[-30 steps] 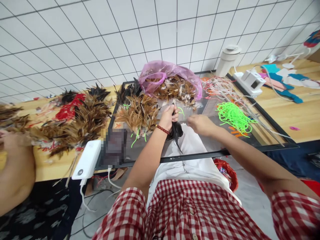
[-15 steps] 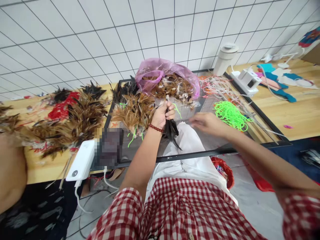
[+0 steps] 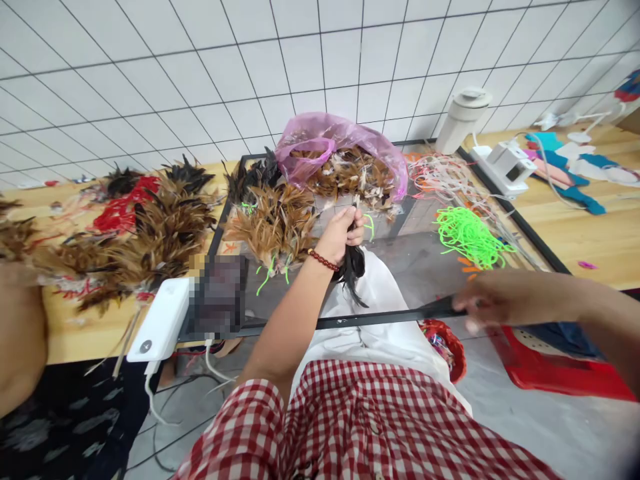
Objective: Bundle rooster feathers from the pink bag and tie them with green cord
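My left hand (image 3: 345,233) is closed around a bunch of black feathers (image 3: 354,265), whose dark tips hang below the fist and whose pale quill ends poke out above. A short bright green cord (image 3: 370,225) shows beside the fingers. My right hand (image 3: 483,297), smeared by motion, is over the front right edge of the framed glass board (image 3: 410,263); whether anything is in its fingers I cannot make out. Nearest to it lies a tangled heap of neon green cord (image 3: 470,237). To the left of my fist are brown feather bunches (image 3: 275,223), some tied with green cord.
Behind my fist sits a pink plastic bag (image 3: 345,133) of feathers. A white bottle (image 3: 463,120) and a power strip (image 3: 505,167) stand at the back right. More feathers (image 3: 170,233), a power bank (image 3: 160,320) and another person's arm (image 3: 23,327) are at left.
My right hand has swung away from my left hand, rightward and toward me, to the board's front edge. The left hand keeps its grip on the black feathers.
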Demonstrator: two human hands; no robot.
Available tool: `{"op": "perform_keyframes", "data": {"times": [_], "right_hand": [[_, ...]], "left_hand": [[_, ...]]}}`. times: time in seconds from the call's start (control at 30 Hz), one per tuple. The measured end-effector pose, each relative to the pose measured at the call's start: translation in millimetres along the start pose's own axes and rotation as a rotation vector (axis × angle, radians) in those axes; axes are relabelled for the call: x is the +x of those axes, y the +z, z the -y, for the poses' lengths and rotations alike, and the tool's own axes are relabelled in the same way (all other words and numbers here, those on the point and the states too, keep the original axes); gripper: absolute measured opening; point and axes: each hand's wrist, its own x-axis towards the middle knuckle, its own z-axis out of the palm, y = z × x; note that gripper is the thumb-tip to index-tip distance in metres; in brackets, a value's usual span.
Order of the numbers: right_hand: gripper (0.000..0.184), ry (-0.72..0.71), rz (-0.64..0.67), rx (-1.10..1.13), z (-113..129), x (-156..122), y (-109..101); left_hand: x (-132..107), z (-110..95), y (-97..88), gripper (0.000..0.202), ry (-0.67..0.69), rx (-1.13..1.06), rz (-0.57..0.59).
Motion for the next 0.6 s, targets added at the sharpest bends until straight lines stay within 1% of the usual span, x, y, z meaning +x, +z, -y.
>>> {"op": "perform_keyframes", "data": {"times": [0.07, 0.17, 0.27, 0.33, 0.4, 0.47, 0.53, 0.6], "right_hand": [[0.039, 0.032, -0.016, 0.113, 2, -4, -6], [0.044, 0.067, -0.06, 0.293, 11, 1, -12], [0.048, 0.108, -0.073, 0.469, 19, 13, -14], [0.047, 0.146, -0.041, 0.532, 18, 23, -15], [0.046, 0.175, -0.001, 0.525, 14, 32, -15], [0.042, 0.177, -0.018, 0.482, 7, 38, -15], [0.033, 0.118, -0.12, 0.414, 3, 41, -14], [0.029, -0.007, -0.276, 0.275, 2, 40, -10]], "left_hand": [[0, 7, 6.5, 0.03, 0.055, 0.101, -0.014], [2, 18, 9.6, 0.03, 0.148, 0.272, -0.087], [8, 25, 1.8, 0.031, 0.224, 0.449, -0.141], [14, 28, -6.5, 0.031, 0.287, 0.548, -0.17], [18, 30, -13.2, 0.03, 0.338, 0.602, -0.187], [20, 32, -15.9, 0.03, 0.35, 0.61, -0.181], [20, 33, -14.5, 0.03, 0.318, 0.58, -0.164], [19, 34, -10.6, 0.029, 0.274, 0.532, -0.159]]}}
